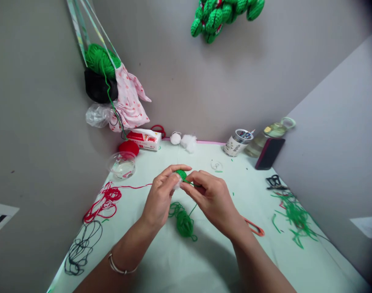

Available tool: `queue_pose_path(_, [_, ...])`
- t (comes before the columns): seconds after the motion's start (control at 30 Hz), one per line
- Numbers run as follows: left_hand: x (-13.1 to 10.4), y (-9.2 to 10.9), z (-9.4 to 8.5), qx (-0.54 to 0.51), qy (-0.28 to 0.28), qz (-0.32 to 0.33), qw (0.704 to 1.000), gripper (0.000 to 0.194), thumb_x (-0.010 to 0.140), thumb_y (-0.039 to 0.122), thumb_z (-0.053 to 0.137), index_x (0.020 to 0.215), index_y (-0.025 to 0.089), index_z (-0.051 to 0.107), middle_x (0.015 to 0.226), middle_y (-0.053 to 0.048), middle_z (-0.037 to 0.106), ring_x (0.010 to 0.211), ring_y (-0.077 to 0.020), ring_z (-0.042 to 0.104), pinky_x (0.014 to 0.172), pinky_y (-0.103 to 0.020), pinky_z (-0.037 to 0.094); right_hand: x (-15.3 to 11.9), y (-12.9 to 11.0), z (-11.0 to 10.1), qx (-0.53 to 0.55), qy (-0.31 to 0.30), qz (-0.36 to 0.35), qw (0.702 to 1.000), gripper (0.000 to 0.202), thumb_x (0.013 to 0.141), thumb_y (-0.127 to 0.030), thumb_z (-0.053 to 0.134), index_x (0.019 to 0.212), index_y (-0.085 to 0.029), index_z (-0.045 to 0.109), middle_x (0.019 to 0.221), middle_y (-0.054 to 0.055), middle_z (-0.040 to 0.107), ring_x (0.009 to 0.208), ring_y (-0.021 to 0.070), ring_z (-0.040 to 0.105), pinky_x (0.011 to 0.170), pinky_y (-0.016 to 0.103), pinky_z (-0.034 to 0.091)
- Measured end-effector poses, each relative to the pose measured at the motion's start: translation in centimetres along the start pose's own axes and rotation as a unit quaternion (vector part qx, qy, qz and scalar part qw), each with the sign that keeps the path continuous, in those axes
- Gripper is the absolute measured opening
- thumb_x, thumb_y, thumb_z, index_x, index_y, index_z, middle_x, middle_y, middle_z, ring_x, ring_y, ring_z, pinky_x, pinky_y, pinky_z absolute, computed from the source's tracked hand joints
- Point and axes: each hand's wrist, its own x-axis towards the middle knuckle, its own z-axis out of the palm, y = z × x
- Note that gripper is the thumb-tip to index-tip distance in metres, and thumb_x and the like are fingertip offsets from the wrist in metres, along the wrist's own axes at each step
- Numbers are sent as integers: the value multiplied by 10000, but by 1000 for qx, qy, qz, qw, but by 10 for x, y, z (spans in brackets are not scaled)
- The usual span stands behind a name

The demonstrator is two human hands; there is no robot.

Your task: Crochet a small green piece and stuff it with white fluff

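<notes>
Crochet piece [181, 175]: small, green, pinched between the fingertips of both hands above the table [173, 260]
Left hand [161, 199]: fingers closed on its left side
Right hand [212, 199]: fingers grasping its right side, green yarn [182, 221] trailing below

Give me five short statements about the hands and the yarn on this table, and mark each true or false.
1. Both hands, left hand and right hand, pinch a small green crochet piece. True.
2. A loose green yarn bundle lies on the table below the hands. True.
3. The tangle of red yarn lies right of the hands. False: it lies to their left.
4. The left wrist is bare. False: it wears a thin bracelet.
5. A black phone leans at the table's far right. True.
</notes>
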Motion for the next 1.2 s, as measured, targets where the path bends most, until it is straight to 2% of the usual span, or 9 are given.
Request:
queue_pose_path(0.1, [-1, 0, 2, -13, -1, -3, 1000, 184, 904, 248, 625, 964, 222, 796, 679, 26, 554, 675, -125, 505, 742, -239, 442, 0, -1, 4, 31, 12, 41, 999, 244, 932, -239, 663, 709, -208, 569, 617, -56, 450, 572, 105, 361, 543, 246, 282])
queue_pose_path(0.2, [-3, 2, 4, -7, -14, 5, 1000, 217, 950, 254, 593, 1030, 231, 794, 857, -2, 693, 818, -145, 606, 801, -247, 464, 1, -1, 7, 73, 13, 93, 993, 297, 927, -281, 634, 663, -208, 519, 586, -66, 397, 553, 97, 306, 520, 252, 248])
queue_pose_path(0.37, [-6, 3, 1, 25, -85, 15, 996, 263, 1012, 345, 598, 1210, 267, 752, 1064, -17, 768, 1000, -178, 671, 957, -278, 477, 2, 0, -2, 120, 20, 146, 982, 319, 925, -317, 609, 643, -204, 511, 573, -71, 375, 550, 92, 293, 509, 251, 244])
queue_pose_path(0.47, [-2, 0, -4, 51, -93, 23, 994, 269, 993, 346, 645, 1228, 262, 746, 1102, -30, 776, 1031, -197, 688, 979, -300, 491, 1, -4, -12, 95, -8, 122, 988, 302, 970, -313, 581, 695, -209, 516, 595, -72, 396, 558, 94, 314, 525, 243, 269])
queue_pose_path(0.6, [2, -6, -7, 94, -55, 78, 991, 171, 959, 291, 673, 1086, 239, 774, 1033, -26, 777, 985, -192, 694, 912, -287, 517, -5, -15, -12, 40, -55, 49, 997, 239, 1030, -214, 483, 798, -212, 542, 674, -50, 510, 587, 100, 418, 589, 235, 343])
queue_pose_path(0.77, [6, -9, -6, 106, 27, 92, 990, 108, 888, 184, 636, 921, 211, 736, 908, -9, 738, 908, -174, 666, 892, -279, 495, -11, -16, 12, -93, -2, -63, 994, 237, 991, -104, 457, 787, -211, 512, 667, -19, 531, 599, 136, 456, 587, 264, 333])
queue_pose_path(0.9, [5, -5, -2, 69, 59, 54, 994, 83, 844, 169, 621, 884, 219, 674, 829, 31, 649, 767, -133, 595, 769, -252, 477, -7, -7, 16, -115, 21, -61, 991, 182, 982, -148, 537, 813, -215, 535, 656, -29, 526, 588, 133, 451, 584, 256, 339])
queue_pose_path(1.03, [-1, 3, 3, 43, 22, 24, 999, 64, 891, 203, 620, 921, 221, 674, 822, 27, 631, 784, -131, 588, 763, -240, 467, -2, -5, 6, -75, 34, -2, 997, 258, 955, -195, 618, 724, -224, 506, 595, -62, 433, 540, 107, 359, 549, 249, 289])
queue_pose_path(1.2, [-3, 8, -4, 73, -90, 33, 993, 196, 958, 305, 678, 1140, 233, 690, 1029, -20, 701, 993, -172, 652, 918, -277, 485, -1, -8, -10, 33, 24, 75, 996, 266, 962, -231, 598, 706, -218, 530, 569, -75, 435, 526, 94, 335, 526, 241, 273])
